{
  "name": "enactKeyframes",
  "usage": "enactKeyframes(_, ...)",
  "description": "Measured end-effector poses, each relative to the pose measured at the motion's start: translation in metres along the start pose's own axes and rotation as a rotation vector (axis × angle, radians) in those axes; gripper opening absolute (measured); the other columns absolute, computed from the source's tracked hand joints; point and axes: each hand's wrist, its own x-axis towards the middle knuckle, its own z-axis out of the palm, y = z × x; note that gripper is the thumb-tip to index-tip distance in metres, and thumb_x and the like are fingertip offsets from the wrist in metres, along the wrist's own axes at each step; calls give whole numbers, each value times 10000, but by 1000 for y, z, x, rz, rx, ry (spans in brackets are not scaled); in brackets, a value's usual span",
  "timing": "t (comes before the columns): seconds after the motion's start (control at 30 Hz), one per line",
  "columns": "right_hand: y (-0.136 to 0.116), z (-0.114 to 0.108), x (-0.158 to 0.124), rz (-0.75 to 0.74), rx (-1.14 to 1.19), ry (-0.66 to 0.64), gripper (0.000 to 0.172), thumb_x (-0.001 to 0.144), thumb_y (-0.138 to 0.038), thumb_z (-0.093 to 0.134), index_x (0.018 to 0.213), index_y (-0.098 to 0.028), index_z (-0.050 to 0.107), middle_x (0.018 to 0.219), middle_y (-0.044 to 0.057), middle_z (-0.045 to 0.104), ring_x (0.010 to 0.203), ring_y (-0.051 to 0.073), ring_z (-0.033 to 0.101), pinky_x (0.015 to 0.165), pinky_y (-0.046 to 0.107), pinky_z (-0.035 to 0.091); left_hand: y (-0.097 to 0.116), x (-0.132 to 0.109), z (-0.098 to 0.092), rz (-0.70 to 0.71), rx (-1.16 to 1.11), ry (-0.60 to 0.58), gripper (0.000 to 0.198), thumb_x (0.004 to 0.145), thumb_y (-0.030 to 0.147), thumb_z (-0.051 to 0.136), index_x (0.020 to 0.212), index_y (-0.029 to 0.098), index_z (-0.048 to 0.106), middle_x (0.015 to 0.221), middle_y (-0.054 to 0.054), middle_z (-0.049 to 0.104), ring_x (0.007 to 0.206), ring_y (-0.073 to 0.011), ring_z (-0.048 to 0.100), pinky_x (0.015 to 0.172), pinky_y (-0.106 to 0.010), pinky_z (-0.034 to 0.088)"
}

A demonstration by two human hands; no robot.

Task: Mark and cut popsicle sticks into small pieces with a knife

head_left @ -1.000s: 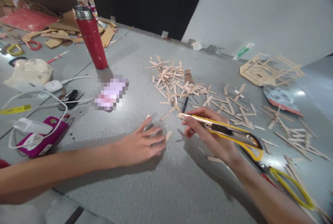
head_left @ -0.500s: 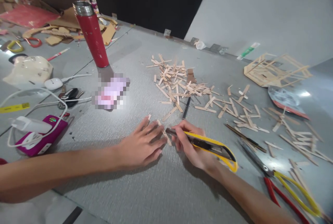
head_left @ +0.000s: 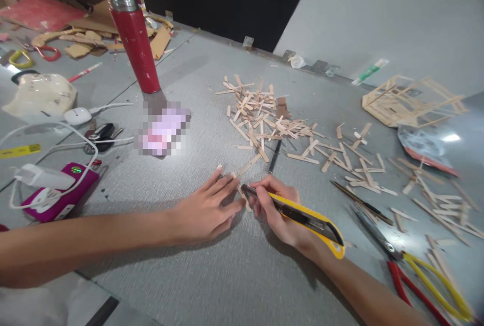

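Note:
My right hand (head_left: 278, 207) is closed around a yellow and black utility knife (head_left: 306, 217), its tip pointing left toward my left hand. Beneath that tip a short wooden stick (head_left: 247, 205) lies on the grey table (head_left: 181, 280). With fingers stretched out, my left hand (head_left: 209, 205) presses flat on the table, its fingertips over part of the stick and hiding it. Just beyond both hands a heap of cut wooden sticks (head_left: 260, 114) spreads out, with a dark thin rod (head_left: 276, 157) at its near edge.
On the right lie scissors (head_left: 393, 250) with red and yellow handles, dark tweezers (head_left: 361, 201) and a wooden stick frame (head_left: 410, 101). A red flask (head_left: 136, 48), a blurred phone (head_left: 164, 131), keys (head_left: 102, 134) and a purple power strip (head_left: 62, 192) stand or lie on the left.
The camera view has shifted slightly, so the table objects sit a little differently. My left fingers have moved slightly over the stick; the knife tip stays beside them.

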Motion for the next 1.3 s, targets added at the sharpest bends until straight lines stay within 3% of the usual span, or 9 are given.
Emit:
enactKeyframes(0.5, -3, -2, 3, -22, -72, -1, 285, 1020, -441, 527, 864, -221, 620, 531, -41, 592, 432, 114, 546, 466, 247, 426, 0, 3, 1, -3, -52, 12, 400, 1019, 222, 498, 1405, 131, 551, 1473, -231, 509, 1471, -363, 404, 1237, -626, 273)
enactKeyframes(0.7, -6, -3, 4, -17, -87, -25, 300, 1022, -443, 522, 841, -223, 617, 518, -44, 578, 432, 113, 535, 476, 251, 430, -2, 2, 1, 15, -12, -65, 447, 1020, 240, 523, 1451, 129, 493, 1560, -265, 423, 1508, -390, 348, 1230, -640, 262)
enactKeyframes(0.93, -2, -1, 4, -15, -27, -6, 292, 1018, -456, 520, 869, -225, 620, 571, -30, 618, 435, 120, 566, 475, 255, 445, -2, 2, -1, 33, 73, -79, 521, 991, 282, 607, 1466, 132, 457, 1559, -275, 432, 1481, -395, 394, 1219, -621, 297)
enactKeyframes(1.3, -4, -2, 4, -13, -49, -14, 295, 1012, -469, 519, 866, -234, 621, 543, -34, 598, 441, 131, 557, 485, 271, 446, -2, 3, -1, 42, 88, -62, 489, 996, 262, 583, 1451, 123, 471, 1540, -285, 453, 1468, -397, 416, 1217, -617, 298)
